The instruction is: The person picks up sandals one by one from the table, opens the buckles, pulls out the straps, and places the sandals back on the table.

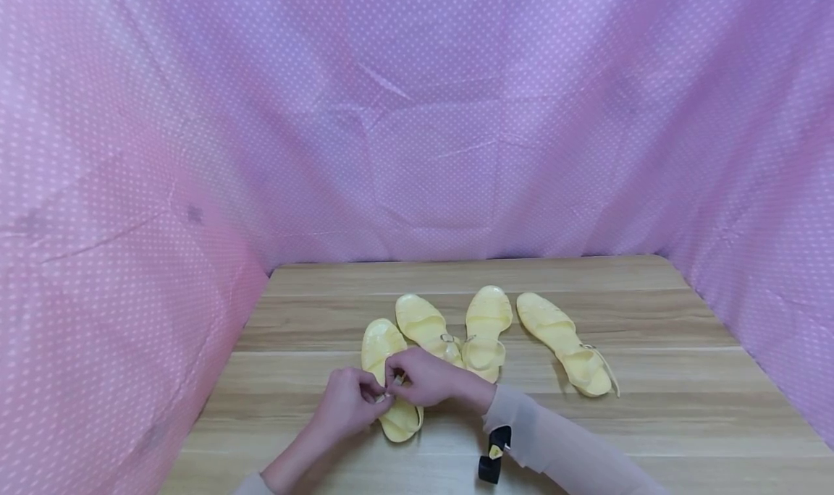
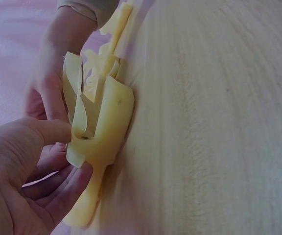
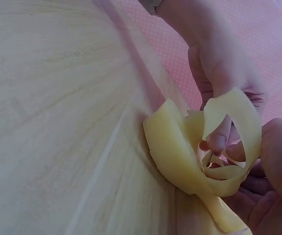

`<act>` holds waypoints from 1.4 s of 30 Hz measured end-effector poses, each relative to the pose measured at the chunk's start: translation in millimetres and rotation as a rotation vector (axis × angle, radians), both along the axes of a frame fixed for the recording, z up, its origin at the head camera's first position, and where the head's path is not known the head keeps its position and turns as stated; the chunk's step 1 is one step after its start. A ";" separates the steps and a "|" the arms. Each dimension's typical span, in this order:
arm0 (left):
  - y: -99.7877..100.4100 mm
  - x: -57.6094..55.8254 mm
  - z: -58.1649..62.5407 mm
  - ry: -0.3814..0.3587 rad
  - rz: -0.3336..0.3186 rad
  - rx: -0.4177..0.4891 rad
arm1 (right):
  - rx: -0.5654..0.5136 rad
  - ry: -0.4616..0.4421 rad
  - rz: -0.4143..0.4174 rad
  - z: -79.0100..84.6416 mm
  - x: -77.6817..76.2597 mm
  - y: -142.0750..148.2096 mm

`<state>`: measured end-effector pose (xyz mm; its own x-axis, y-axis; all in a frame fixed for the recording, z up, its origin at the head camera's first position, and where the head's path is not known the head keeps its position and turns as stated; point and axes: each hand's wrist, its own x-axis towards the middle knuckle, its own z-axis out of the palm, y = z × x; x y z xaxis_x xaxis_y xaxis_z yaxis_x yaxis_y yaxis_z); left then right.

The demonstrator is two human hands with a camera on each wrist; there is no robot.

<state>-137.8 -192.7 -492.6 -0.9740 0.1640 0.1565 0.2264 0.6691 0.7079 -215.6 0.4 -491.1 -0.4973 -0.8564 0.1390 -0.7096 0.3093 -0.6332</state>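
Observation:
The leftmost yellow sandal (image 1: 381, 341) lies on the wooden table, toe pointing away from me, with both hands over its ankle part. My left hand (image 1: 348, 404) pinches the yellow ankle strap (image 2: 77, 155) between thumb and fingers at the sandal's side. Across from it, my right hand (image 1: 423, 378) also pinches the strap, its fingertips nearly meeting the left ones. In the right wrist view the strap loops up above the heel cup (image 3: 168, 147), and a small metal piece (image 3: 209, 158) shows between the fingers. The fingers hide most of the fastening.
Three more yellow sandals lie to the right: one tilted sandal (image 1: 417, 314) close by, a middle sandal (image 1: 489, 308) touching it near the heel, and a separate sandal (image 1: 546, 318) farther right. Pink dotted cloth (image 1: 430, 155) surrounds the table (image 1: 684, 379). A black wrist device (image 1: 490, 467) hangs by the right sleeve.

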 end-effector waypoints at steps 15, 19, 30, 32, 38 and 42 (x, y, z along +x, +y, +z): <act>-7.5 -24.8 10.3 -0.034 -0.136 -0.024 | -0.011 0.002 -0.136 1.1 2.9 -1.9; -8.2 -26.3 10.1 -0.027 -0.143 -0.043 | -0.012 0.006 -0.149 1.1 3.3 -2.7; -4.8 -18.4 12.0 -0.020 -0.075 -0.042 | -0.035 0.020 -0.172 1.3 3.2 -4.0; -4.3 -17.6 12.1 -0.016 -0.060 -0.052 | -0.035 0.010 -0.181 1.6 3.0 -3.6; -2.9 -16.2 13.6 -0.003 -0.031 -0.093 | -0.061 0.024 -0.177 2.3 2.8 -4.8; -2.3 -15.8 14.1 0.008 -0.028 -0.105 | -0.061 0.032 -0.167 4.3 3.8 -5.4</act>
